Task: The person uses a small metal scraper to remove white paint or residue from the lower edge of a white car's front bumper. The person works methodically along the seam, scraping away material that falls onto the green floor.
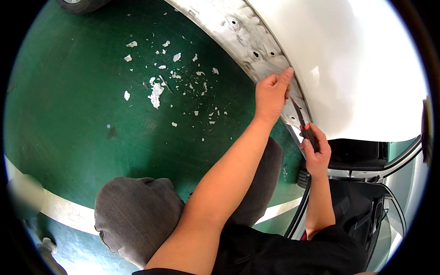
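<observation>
My right hand (317,153) is wrapped round a black and red utility knife (308,134). Its dark, narrow blade points up and left along the seam beside a white car body panel (353,68). Just above the blade tip, my left hand (273,95) is closed, fingers curled in and thumb against the panel's edge. Whatever may be between those fingers is hidden. Under both hands runs a scuffed, whitish metal strip (238,34) with several dark holes, curving along the panel.
White flakes (156,95) lie scattered over the green floor (82,123) on the left. A tyre (82,5) shows at the top left. At the lower right is an opening of the car with black trim (353,201). My bent knees in grey trousers (137,213) are below.
</observation>
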### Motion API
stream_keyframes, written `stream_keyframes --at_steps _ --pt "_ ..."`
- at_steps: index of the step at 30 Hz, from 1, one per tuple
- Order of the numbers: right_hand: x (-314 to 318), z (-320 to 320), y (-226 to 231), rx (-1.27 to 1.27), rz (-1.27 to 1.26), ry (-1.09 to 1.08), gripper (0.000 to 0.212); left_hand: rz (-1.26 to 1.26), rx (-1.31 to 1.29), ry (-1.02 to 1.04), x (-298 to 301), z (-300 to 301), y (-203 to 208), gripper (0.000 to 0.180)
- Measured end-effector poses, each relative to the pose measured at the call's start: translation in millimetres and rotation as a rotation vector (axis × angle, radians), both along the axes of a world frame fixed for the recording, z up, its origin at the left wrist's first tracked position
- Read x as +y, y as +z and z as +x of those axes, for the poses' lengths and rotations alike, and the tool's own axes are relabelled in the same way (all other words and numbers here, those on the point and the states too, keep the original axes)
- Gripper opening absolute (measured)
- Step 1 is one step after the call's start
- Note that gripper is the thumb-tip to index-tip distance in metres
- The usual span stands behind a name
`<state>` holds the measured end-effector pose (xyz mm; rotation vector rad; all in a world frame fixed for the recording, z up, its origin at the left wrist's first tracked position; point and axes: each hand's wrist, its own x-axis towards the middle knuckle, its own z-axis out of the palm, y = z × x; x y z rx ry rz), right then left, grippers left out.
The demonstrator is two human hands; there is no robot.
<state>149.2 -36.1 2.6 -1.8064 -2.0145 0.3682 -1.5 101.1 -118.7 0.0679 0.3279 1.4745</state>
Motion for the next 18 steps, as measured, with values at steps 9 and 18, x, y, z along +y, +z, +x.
stream_keyframes --at_steps 9,18 --pt "26.5 -21.4 13.5 -0.197 0.097 0.020 0.046 0.044 -0.135 0.011 -17.0 34.4 -9.4 0.046" --pt "51.6 -34.4 8.5 -0.294 0.201 0.127 0.046 0.144 -0.102 0.026 -15.6 39.7 -6.0 0.046"
